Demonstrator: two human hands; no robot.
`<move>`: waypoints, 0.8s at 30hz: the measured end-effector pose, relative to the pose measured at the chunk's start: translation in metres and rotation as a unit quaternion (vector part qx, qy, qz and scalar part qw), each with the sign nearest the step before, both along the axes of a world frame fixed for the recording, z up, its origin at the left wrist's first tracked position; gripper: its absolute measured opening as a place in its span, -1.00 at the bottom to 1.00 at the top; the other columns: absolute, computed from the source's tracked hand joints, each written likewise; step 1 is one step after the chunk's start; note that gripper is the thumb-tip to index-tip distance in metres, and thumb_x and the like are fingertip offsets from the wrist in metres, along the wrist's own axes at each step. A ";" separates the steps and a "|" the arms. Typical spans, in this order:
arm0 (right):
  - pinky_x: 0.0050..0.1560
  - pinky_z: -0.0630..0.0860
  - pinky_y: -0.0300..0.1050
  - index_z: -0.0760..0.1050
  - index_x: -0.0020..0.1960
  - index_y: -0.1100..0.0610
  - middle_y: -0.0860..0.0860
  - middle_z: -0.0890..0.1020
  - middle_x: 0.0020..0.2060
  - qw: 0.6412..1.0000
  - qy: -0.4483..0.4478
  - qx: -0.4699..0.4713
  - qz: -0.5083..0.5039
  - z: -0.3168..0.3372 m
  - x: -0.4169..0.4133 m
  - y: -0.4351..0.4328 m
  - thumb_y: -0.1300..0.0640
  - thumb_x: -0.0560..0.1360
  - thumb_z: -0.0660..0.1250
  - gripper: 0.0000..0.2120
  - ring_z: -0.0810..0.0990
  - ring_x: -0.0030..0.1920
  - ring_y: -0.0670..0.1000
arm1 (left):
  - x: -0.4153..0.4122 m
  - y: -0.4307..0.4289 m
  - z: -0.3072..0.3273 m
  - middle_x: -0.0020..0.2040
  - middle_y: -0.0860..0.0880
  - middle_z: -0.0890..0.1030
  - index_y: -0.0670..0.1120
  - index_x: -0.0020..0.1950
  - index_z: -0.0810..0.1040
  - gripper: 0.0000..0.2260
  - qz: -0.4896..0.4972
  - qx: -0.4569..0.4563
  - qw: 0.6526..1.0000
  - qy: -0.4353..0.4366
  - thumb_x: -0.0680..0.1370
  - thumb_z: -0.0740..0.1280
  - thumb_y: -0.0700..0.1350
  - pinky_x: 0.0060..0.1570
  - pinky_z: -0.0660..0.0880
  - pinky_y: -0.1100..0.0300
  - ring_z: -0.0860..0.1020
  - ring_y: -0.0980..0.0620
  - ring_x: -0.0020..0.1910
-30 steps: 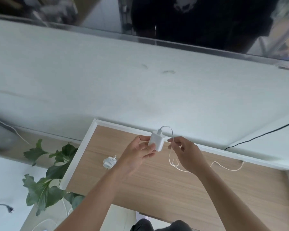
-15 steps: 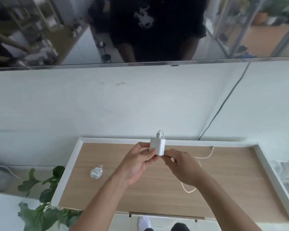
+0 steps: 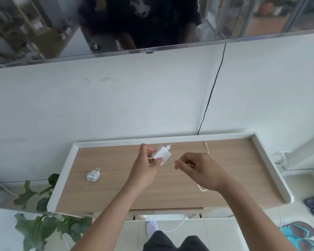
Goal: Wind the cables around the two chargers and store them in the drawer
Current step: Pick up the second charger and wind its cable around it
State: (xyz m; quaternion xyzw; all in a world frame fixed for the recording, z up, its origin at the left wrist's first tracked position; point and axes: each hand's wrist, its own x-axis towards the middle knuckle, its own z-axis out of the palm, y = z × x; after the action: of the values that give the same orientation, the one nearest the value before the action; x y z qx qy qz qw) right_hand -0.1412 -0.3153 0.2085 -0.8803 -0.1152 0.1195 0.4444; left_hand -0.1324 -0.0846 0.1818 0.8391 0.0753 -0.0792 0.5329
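One of the two chargers looks finished: a small white wound charger (image 3: 93, 175) lies on the wooden table top (image 3: 170, 192) toward its left end, its cable bundled around it with a short loop sticking up. The other is mid-job. The left hand (image 3: 145, 169) holds the white charger block (image 3: 161, 153) above the table, thumb and fingers closed on its sides, the block tilted with its plug end toward the wall. The right hand (image 3: 200, 169), just beside it, has thumb and forefinger pinched shut on the thin white cable (image 3: 201, 188), which runs taut from the block to that pinch. From there the cable drops under the wrist in a slack loop, and its free end with the connector (image 3: 205, 143) rests near the table's back rim. Few if any turns sit on the block, so most of this winding appears left to do. Storing has not begun: both chargers are out, and only a thin front edge under the table top hints at the drawer (image 3: 166, 209), which seems closed.
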 end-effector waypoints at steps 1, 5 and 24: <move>-0.26 0.37 -0.33 0.74 -0.05 -0.02 -0.25 0.58 -0.42 1.000 -0.005 0.011 0.002 0.002 -0.003 -0.005 -0.05 0.70 0.39 -0.77 0.48 -0.37 -0.16 | -0.003 -0.003 -0.001 0.22 0.15 0.68 0.12 0.17 0.44 -0.78 -0.014 -0.006 1.000 -0.002 0.67 0.45 -0.10 0.00 0.58 0.15 0.72 0.11 0.09; -0.27 0.37 -0.26 0.72 -0.04 -0.04 -0.06 0.65 -0.33 0.999 -0.042 0.029 -0.008 0.007 -0.007 -0.021 -0.02 0.70 0.38 -0.79 0.45 -0.36 -0.14 | -0.016 -0.021 -0.001 0.24 0.19 0.71 0.10 0.29 0.62 -0.73 -0.062 -0.031 0.998 -0.014 0.64 0.51 -0.14 0.20 0.61 0.21 0.72 0.18 0.13; -0.15 0.46 -0.13 0.78 -0.05 0.05 0.05 0.78 -0.10 0.956 0.064 0.265 -0.111 -0.022 0.021 -0.077 -0.17 0.46 0.63 -0.71 0.53 -0.20 0.01 | -0.027 -0.074 0.008 0.16 -0.13 0.72 -0.19 0.37 0.66 -0.68 -0.082 -0.341 0.932 0.093 0.63 0.43 -0.38 0.15 0.68 0.10 0.71 -0.05 0.13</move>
State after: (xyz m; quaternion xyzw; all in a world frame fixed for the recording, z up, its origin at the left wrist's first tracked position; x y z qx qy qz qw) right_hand -0.1206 -0.3919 0.1868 -0.7290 -0.0157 0.0908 0.6783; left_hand -0.1591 -0.1587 0.1896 0.5989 0.0234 -0.2211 0.7694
